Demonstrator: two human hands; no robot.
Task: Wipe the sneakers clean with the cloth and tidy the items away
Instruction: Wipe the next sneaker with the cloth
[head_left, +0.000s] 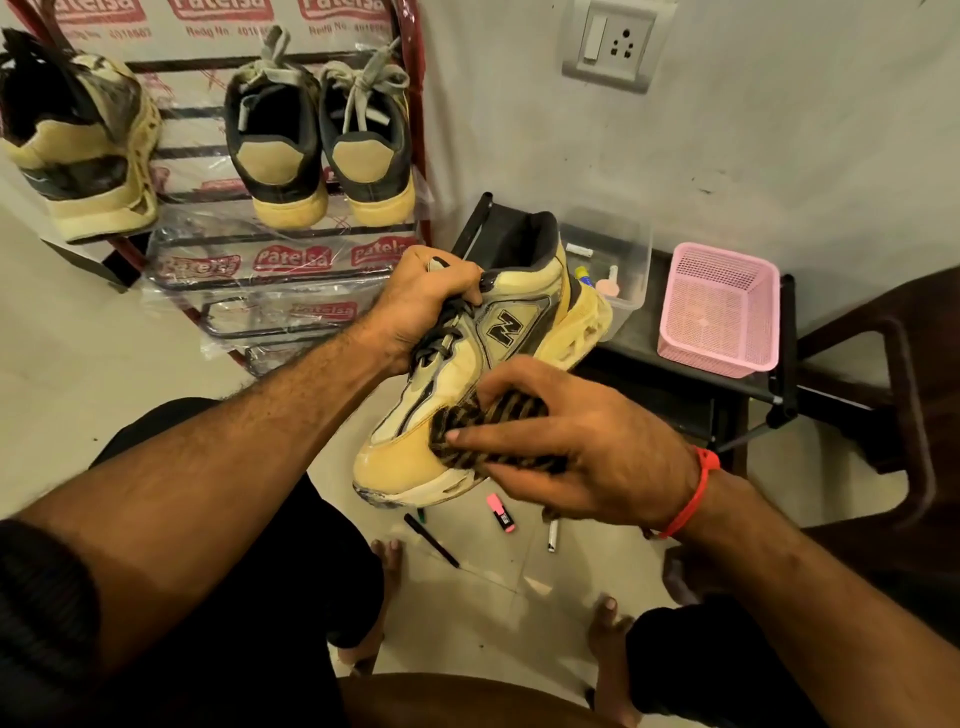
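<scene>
Beside shoe rack (291, 156): left hand (421, 306) gripping sneaker (498, 364), right hand (571, 441) pressing cloth (488, 421) to side. Wiping midway seemingly; pens (431, 540) on floor untidied.

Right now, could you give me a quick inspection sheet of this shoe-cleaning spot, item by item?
Surface: pale tiled floor; low black shelf by the wall.
Job's things: yellow sneaker held up; striped cloth pressed on its side; three more sneakers on the red rack.
Clutter: pink highlighter, black pen and marker on the floor; pink basket and clear tub on the shelf.
Fingers: left hand grips the laces; right hand holds the cloth.
Cables: nothing seen.
Surroundings: wall socket, dark chair.
</scene>
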